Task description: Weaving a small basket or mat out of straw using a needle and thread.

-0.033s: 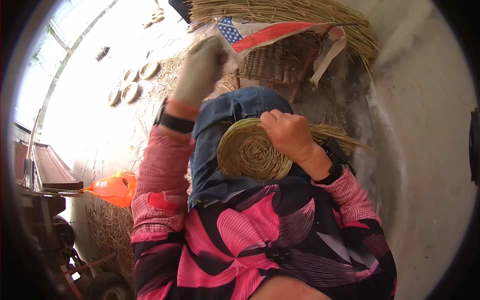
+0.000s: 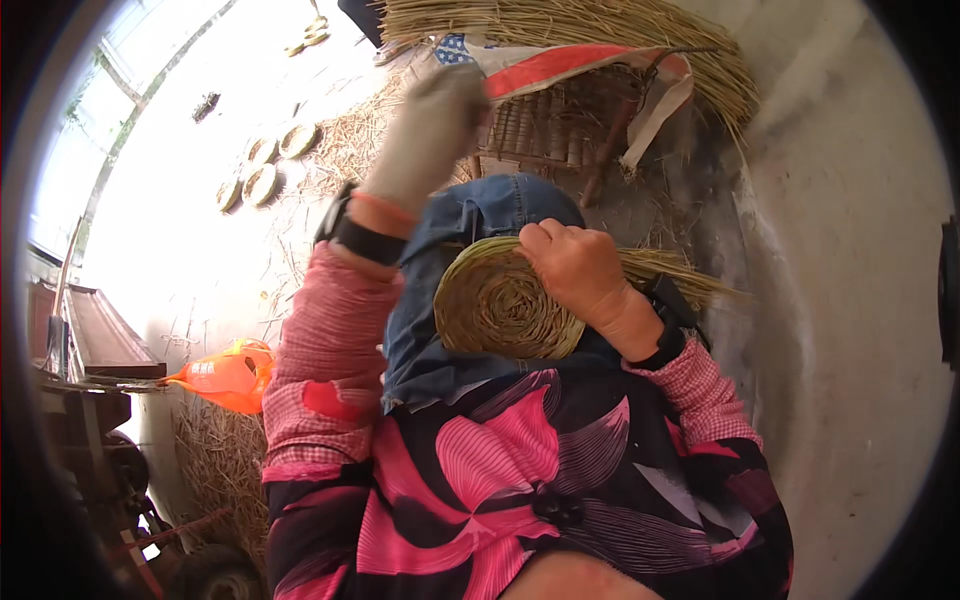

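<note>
A shallow round basket of coiled straw (image 2: pixel 505 305) rests on my lap over blue jeans, its open side facing up. My right hand (image 2: pixel 580 275) is bare and closed on its upper right rim, thumb and fingers pinching the edge. From behind that hand a bundle of loose straw stalks (image 2: pixel 675 270) sticks out to the right. My left hand (image 2: pixel 435 125), in a pale glove, is raised beyond my knee, well apart from the basket. Its fingers are curled closed and a little blurred; whatever they hold is too fine or hidden to make out.
Ahead stands a low bamboo stool (image 2: pixel 545 130) with a red, white and blue cloth (image 2: pixel 560 68) over it and a big straw bundle (image 2: pixel 590 20) behind. Several finished baskets (image 2: pixel 260 183) lie at left, near an orange bag (image 2: pixel 235 375). A wall (image 2: pixel 850 250) rises at right.
My left hand has shifted to the right and slightly up, now covering part of the cloth. The right hand and the basket have stayed in place.
</note>
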Demonstrator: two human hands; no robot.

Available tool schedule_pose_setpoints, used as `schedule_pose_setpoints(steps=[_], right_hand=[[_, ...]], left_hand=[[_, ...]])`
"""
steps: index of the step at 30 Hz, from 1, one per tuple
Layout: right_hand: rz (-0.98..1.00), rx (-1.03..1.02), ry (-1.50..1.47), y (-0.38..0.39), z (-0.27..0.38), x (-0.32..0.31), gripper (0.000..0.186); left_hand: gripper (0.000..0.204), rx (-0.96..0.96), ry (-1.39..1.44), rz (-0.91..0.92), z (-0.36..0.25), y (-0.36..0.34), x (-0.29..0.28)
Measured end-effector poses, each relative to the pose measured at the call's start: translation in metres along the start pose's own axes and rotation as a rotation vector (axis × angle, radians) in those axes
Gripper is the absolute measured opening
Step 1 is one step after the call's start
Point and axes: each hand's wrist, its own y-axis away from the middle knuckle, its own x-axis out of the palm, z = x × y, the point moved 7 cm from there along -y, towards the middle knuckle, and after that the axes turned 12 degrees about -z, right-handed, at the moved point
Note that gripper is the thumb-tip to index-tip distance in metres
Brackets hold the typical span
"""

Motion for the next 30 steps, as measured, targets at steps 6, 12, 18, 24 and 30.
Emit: schedule_pose_setpoints(steps=[6, 12, 18, 24, 30], right_hand=[[0.124, -0.011, -0.076, 0.003, -0.008, 0.017, 0.027], [0.082, 0.181, -0.150, 0.018, -0.029, 0.021, 0.029], [0.089, 0.207, -0.139, 0.019, -0.031, 0.023, 0.027], [0.187, 0.234, -0.108, 0.016, -0.030, 0.027, 0.022], [0.245, 0.261, -0.086, 0.016, -0.030, 0.032, 0.023]], left_hand=[[0.033, 0.062, 0.378, 0.497, -0.138, 0.065, 0.021], [0.025, -0.112, 0.525, 0.656, -0.135, 0.119, 0.033], [0.035, -0.258, 0.138, 0.279, -0.091, 0.077, -0.025], [0.027, -0.225, -0.151, 0.224, -0.074, 0.082, -0.064], [0.012, -0.121, -0.431, 0.573, -0.084, 0.116, -0.044]])
